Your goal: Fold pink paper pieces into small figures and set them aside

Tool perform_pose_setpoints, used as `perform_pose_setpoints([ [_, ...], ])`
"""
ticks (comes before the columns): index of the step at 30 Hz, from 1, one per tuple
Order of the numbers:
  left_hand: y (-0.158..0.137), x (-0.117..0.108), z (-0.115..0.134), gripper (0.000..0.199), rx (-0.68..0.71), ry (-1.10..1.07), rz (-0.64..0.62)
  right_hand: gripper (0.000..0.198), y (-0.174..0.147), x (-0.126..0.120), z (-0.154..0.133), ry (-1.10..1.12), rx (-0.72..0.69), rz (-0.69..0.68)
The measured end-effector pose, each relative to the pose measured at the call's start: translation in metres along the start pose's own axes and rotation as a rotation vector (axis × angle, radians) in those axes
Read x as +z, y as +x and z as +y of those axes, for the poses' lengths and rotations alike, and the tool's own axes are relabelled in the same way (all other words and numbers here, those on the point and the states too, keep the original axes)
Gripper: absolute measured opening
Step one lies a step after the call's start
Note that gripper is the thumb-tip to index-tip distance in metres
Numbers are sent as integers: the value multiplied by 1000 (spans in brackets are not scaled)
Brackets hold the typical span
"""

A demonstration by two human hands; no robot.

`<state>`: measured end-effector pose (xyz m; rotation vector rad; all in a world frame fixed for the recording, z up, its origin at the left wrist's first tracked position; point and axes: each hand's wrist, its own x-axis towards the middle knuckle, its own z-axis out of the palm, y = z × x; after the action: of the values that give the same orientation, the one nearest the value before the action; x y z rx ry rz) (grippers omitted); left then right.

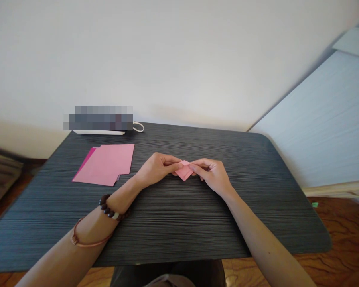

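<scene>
A small piece of folded pink paper (184,173), diamond-shaped with one corner pointing toward me, is held just above the middle of the table. My left hand (155,169) pinches its left corner between thumb and fingers. On the opposite corner, my right hand (214,175) has a similar pinch, its thumb lying on the paper's face. The fingertips behind the paper are partly hidden. A beaded bracelet (109,209) and a thin cord bracelet (91,242) circle my left wrist and forearm.
Left of my hands, pink paper sheets (106,165) lie stacked on the dark table (179,227), a magenta one showing beneath. Behind them stands a blurred-out object with a white base (100,132) and a white loop (139,127). A wall borders the far edge; a pale panel (323,119) stands right.
</scene>
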<state>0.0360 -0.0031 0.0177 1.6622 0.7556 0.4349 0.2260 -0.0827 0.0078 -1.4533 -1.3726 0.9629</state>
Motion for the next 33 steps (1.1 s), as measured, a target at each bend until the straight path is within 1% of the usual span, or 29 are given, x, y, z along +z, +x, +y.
perform_pose_setpoints([
  [4,1,0,-3,34,-9,-18,23,20,1,-2,0,16,-8,-19],
  [9,1,0,-1,33,9,53,42,20,1,0,1,-16,-29,-32],
  [13,1,2,0,33,6,87,32,20,0,3,0,-67,-64,-35],
  [17,0,4,-1,32,15,92,20,18,0,5,-1,-102,-99,-16],
  [22,0,4,-4,32,31,144,55,17,0,6,2,-101,-113,15],
  [29,1,6,-2,30,19,128,57,20,-1,7,4,-119,-126,39],
  [33,2,8,-1,28,3,76,53,21,-1,8,4,-123,-129,41],
])
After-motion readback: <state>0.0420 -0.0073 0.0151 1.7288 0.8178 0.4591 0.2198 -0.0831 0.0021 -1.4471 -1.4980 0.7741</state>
